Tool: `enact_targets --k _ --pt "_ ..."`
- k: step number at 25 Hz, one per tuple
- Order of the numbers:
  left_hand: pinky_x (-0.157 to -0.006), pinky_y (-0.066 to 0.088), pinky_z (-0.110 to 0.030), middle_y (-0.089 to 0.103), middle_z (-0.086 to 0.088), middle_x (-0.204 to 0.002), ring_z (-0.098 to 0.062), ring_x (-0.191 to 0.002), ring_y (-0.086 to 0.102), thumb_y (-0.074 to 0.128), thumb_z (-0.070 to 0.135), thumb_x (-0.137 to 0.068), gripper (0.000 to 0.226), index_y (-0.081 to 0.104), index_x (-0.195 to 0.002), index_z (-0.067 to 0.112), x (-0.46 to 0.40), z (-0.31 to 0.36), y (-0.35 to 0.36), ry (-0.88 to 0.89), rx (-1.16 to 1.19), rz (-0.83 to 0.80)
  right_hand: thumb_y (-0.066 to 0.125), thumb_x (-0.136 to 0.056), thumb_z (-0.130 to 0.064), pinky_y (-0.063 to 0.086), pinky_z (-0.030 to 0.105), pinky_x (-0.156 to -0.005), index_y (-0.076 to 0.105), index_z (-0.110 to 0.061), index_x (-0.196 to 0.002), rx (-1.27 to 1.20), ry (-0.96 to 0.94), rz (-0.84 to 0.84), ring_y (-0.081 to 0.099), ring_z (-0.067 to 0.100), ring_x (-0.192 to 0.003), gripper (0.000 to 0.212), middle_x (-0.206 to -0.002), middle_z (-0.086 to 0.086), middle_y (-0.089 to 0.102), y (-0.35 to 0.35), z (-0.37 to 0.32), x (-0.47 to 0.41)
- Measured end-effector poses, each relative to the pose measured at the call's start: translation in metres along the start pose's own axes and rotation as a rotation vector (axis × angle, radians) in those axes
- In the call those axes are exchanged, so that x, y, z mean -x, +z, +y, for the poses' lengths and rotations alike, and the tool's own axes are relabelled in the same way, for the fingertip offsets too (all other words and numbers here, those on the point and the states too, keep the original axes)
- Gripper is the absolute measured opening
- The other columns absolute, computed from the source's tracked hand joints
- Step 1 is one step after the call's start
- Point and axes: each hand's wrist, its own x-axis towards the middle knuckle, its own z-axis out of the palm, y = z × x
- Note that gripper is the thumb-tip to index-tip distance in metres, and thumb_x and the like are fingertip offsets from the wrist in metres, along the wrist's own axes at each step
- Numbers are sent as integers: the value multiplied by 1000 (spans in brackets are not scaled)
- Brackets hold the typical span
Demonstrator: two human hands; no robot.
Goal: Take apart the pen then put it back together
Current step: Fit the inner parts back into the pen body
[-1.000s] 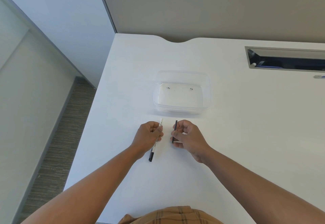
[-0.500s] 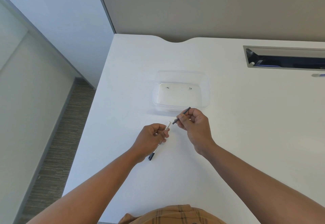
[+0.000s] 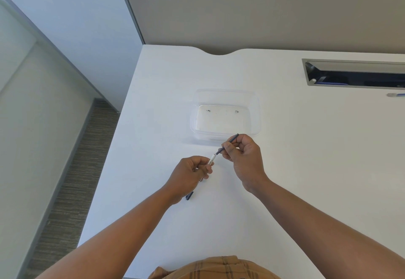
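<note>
My left hand (image 3: 190, 174) grips a white pen barrel (image 3: 211, 159), whose dark capped end (image 3: 189, 196) sticks out below the hand toward me. My right hand (image 3: 243, 158) pinches a thin dark refill (image 3: 228, 144) between thumb and fingers. The refill slants up to the right, and its lower tip meets the open mouth of the barrel. Both hands hover just above the white table (image 3: 285, 169). The middle of the barrel is hidden inside my left fist.
A clear plastic tub (image 3: 223, 114) stands just beyond my hands, with two tiny dark bits on its floor. A recessed cable slot (image 3: 355, 73) lies at the far right, with another pen (image 3: 395, 94) beside it. The table's left edge drops to the floor.
My right hand turned the refill from upright to slanted and brought its tip to the barrel's mouth. My left hand tilted the barrel toward it.
</note>
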Motion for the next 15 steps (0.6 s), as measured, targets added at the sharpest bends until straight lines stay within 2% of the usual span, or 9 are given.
enact_targets --k 5,10,15 --pt "-73 53 -26 74 9 -84 -11 -74 67 64 14 -97 17 75 -93 25 0 2 1 6 -11 -2 64 -96 -4 60 27 -76 61 0 -96 -7 -8 -12 76 22 -81 6 -82 10 71 0 0 1" --pt "-75 51 -28 75 9 -84 -9 -73 68 65 15 -97 15 75 -92 25 1 2 -1 -1 -26 9 65 -96 -4 62 32 -80 61 -1 -96 -15 3 -29 75 24 -81 5 -78 4 73 -1 -1 2" --pt "-69 47 -39 76 0 -91 -9 -75 67 66 20 -96 14 75 -89 29 3 3 0 -7 -43 29 65 -96 -6 61 32 -80 63 -6 -96 -20 8 -24 77 25 -84 3 -80 4 73 0 -2 2"
